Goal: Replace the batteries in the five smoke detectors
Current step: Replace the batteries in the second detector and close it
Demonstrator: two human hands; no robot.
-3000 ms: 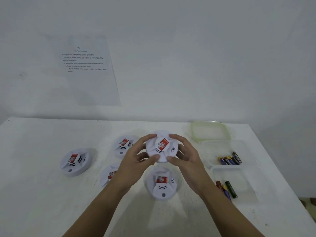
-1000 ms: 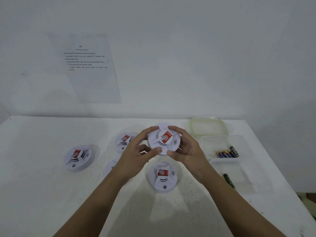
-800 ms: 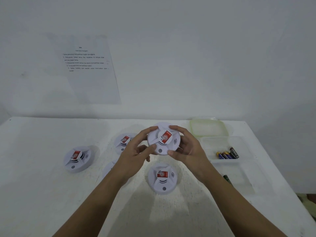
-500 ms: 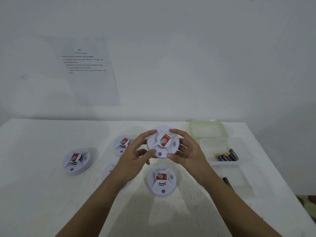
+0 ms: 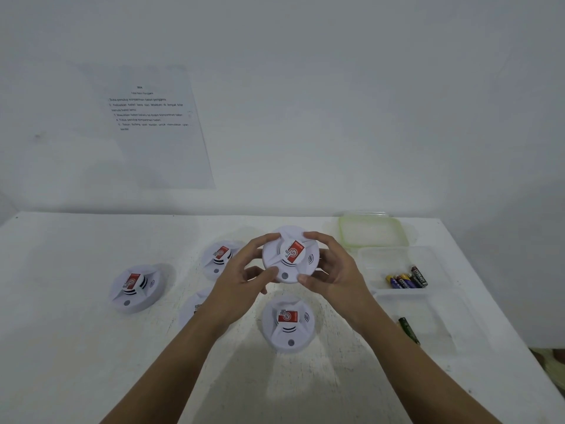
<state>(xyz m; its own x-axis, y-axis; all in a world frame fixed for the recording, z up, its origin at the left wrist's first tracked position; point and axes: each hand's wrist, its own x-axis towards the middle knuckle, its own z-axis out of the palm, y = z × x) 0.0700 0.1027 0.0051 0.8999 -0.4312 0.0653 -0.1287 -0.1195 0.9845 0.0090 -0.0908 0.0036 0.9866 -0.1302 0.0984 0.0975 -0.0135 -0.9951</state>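
Observation:
A white round smoke detector (image 5: 290, 255) with a red label is held above the table, face toward me. My left hand (image 5: 241, 280) grips its left rim with thumb below and fingers on top. My right hand (image 5: 333, 270) grips its right rim the same way. Other detectors lie on the table: one at the left (image 5: 136, 287), one behind my left hand (image 5: 218, 260), one partly hidden under my left wrist (image 5: 192, 307), and one in front (image 5: 287, 322). Several batteries (image 5: 406, 278) lie in a clear tray (image 5: 382, 258).
A second clear tray (image 5: 434, 319) nearer me holds a green battery (image 5: 408, 330), partly hidden by my right forearm. A green-rimmed lid (image 5: 373, 232) lies at the back right. An instruction sheet (image 5: 153, 123) hangs on the wall. The table's right edge runs close to the trays.
The held detector has been turned a little between my hands, its small button now at the bottom. My left thumb shifted along the lower rim. The view has moved slightly.

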